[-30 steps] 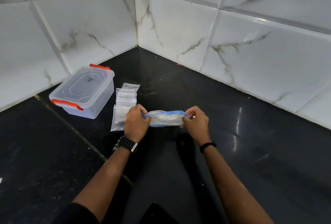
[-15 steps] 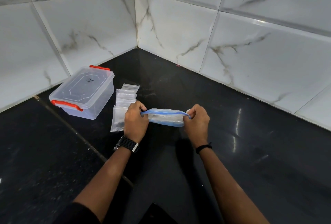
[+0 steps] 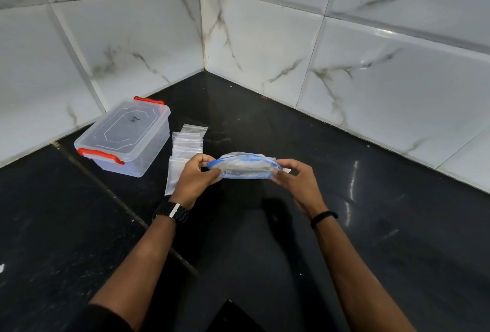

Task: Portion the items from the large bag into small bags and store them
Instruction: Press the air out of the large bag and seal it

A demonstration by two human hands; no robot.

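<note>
Large bag (image 3: pixel 244 167), clear w/ blue zip strip, is held horizontal above the black countertop (image 3: pixel 371 239), approx. centre of view, between both hands. Left hand (image 3: pixel 195 179): fingers curled, thumb and fingertips pinching the bag's left end; hand partly closed, not a full fist. Right hand (image 3: pixel 298 182): thumb and forefinger pinching the bag's right end; remaining fingers loosely bent, palm partly open toward the camera. The bag mouth looks slightly parted along the blue strip, w/ pale contents visible inside; contents cannot be identified. Small bags (image 3: pixel 185 151): a stack of clear empties, lying flat on the countertop just behind and left of the left hand, overlapping in a row running away from the camera; the nearest one is partly hidden by the left hand. Storage box (image 3: pixel 124 138): clear plastic, lid on, red latches at both ends, standing on the countertop left of the small bags, near the tiled wall (image 3: pixel 265 40). Left wrist carries a black watch (image 3: pixel 171 211); right wrist carries a thin black band (image 3: pixel 323 218).
</note>
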